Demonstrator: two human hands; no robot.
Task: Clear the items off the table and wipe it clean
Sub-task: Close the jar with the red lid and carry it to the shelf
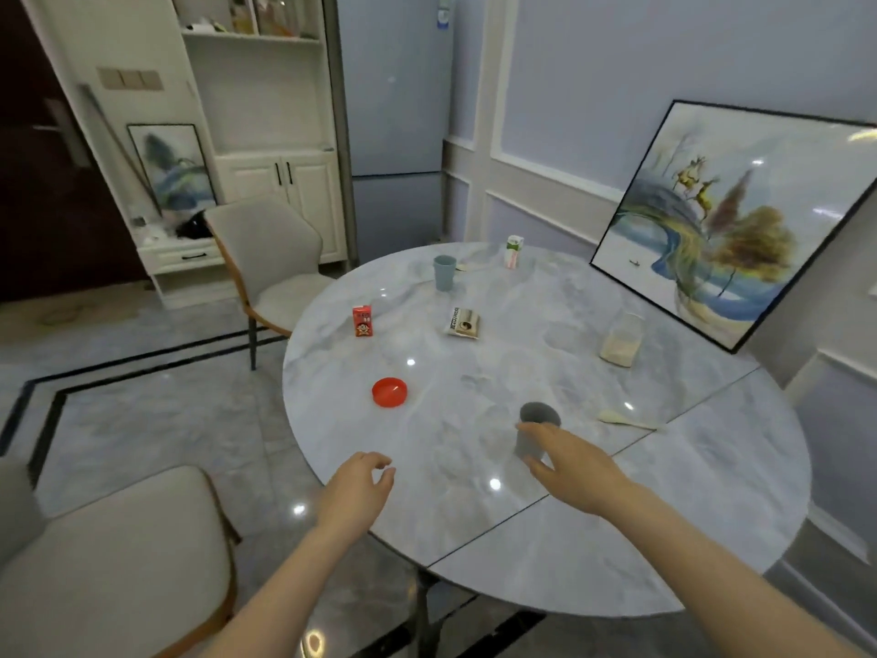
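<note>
my right hand (576, 470) reaches over the round marble table (712, 515), fingers spread and loosely curved around the grey cup (535, 432); whether they touch it, i cannot tell. left hand (356, 489) hovers at the table's near edge, fingers relaxed, holding nothing. clear jar (620, 339) holds pale powder at its bottom. red dish (389, 392) is shallow and round. blue cup (444, 273) stands upright at the far side.
</note>
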